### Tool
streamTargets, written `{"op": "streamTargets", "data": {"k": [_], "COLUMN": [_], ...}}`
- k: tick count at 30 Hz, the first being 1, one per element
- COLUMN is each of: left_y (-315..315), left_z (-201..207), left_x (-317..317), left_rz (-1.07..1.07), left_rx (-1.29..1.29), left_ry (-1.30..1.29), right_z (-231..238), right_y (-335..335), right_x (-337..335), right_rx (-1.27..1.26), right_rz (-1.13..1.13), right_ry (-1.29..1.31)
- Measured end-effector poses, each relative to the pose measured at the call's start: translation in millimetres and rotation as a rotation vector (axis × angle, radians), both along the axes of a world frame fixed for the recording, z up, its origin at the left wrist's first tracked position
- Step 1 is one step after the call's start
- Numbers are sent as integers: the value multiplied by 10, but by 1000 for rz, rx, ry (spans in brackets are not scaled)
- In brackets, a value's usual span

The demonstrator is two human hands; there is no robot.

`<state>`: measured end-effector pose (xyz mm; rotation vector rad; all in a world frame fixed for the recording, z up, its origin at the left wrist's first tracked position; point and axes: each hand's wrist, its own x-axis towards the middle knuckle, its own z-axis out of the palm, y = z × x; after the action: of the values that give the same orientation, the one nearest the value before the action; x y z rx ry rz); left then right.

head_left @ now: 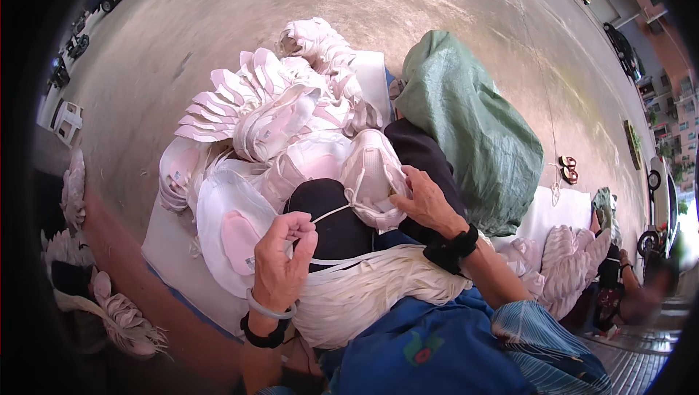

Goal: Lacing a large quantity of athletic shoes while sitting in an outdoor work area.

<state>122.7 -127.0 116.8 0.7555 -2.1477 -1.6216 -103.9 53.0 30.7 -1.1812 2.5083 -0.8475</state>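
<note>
A pale pink and white shoe upper point(370, 166) rests by my black-clad knee. My right hand point(431, 203) is closed on its right edge, the thumb at the opening. A thin cream shoelace point(331, 214) stretches from the upper's near end to my left hand point(282, 258), which pinches it between thumb and fingertips. Across my lap lies a thick bundle of loose cream laces point(371, 289). Just ahead, several more uppers point(280, 122) are heaped and fanned out, some with pink insoles showing. One white upper point(218, 206) lies close to my left hand.
A green sack point(466, 133) covers something at the right of the heap. White sheeting point(171, 238) lies under the uppers. Farther right are sandals point(568, 169), another pile of uppers point(568, 267) and a seated person point(619, 286). More uppers point(120, 315) lie at the far left.
</note>
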Motion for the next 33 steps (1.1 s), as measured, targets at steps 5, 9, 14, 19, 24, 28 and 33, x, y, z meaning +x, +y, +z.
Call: {"op": "streamTargets", "data": {"k": [5,9,14,19,24,28,33], "left_y": [310,545,725,885,968,985,925], "left_z": [-122,-369,-587,-618,-451,-421,-415], "left_x": [-637,-910,-1051,-1005,-834,-760,-633], "left_rz": [-332,-520,-610,-576,-524,-473,-356], "left_rx": [-408,-650,-847,-1021,-935,-885,-777], "left_ry": [-30,-185,-516,-461,-454,-422,-384], "right_z": [41,-52,-73,-57,18,38,56], "right_y": [18,93,147,229,244,235,191], "right_x": [44,-75,-106,-165,-95,-91,-231], "right_rx": [12,-115,-112,-220,-56,-110,-294], "right_rz": [-66,-98,-77,-95,-18,-16,-234], "right_ry": [-177,-222,-282,-356,-389,-417,-757]}}
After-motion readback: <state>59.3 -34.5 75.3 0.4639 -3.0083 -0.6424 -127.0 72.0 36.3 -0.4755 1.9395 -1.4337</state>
